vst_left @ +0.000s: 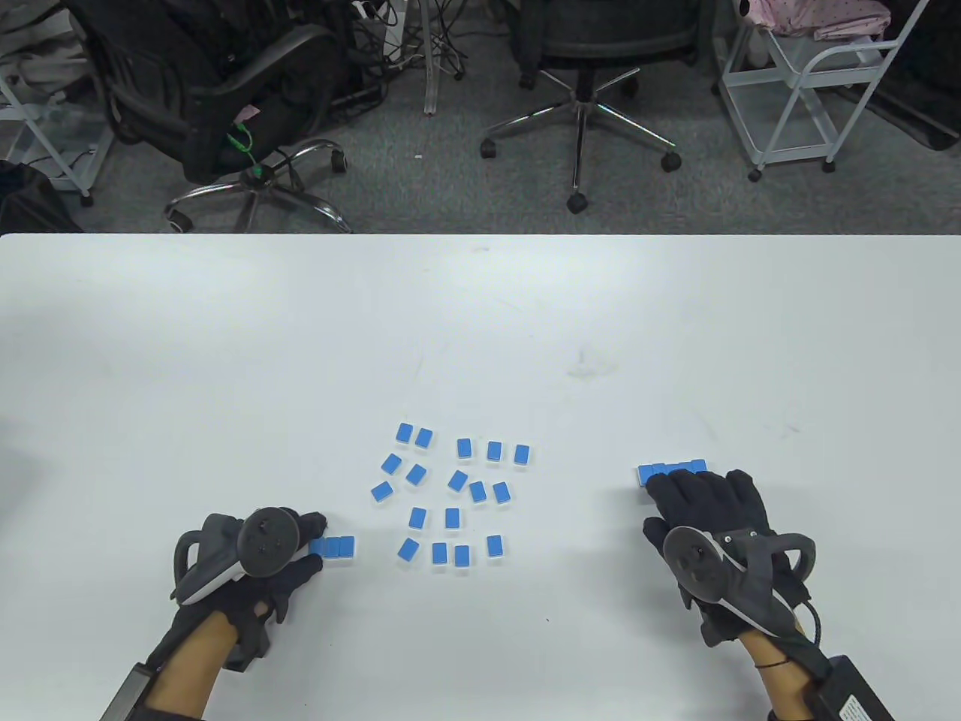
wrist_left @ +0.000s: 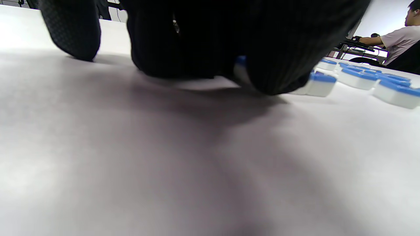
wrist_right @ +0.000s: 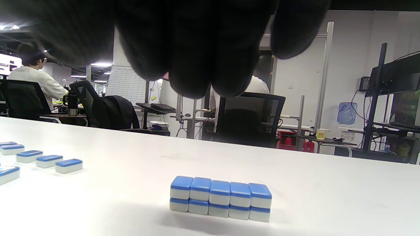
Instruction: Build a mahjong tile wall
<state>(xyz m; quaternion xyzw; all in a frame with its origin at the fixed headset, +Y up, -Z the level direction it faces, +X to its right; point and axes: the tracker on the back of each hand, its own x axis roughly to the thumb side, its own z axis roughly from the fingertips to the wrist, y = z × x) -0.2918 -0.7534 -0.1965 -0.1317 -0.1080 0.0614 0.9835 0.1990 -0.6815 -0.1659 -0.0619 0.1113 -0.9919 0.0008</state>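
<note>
Several loose blue-backed mahjong tiles lie face down in the middle of the white table. My left hand lies low on the table, its fingertips at the left end of a short row of tiles. In the left wrist view my left hand pinches a tile, mostly hidden between the fingers. My right hand hovers just in front of a two-layer tile wall. In the right wrist view the wall stands apart below the fingers, which hold nothing.
Loose tiles also show at the right of the left wrist view and at the left of the right wrist view. Office chairs and a white cart stand on the floor beyond the table's far edge.
</note>
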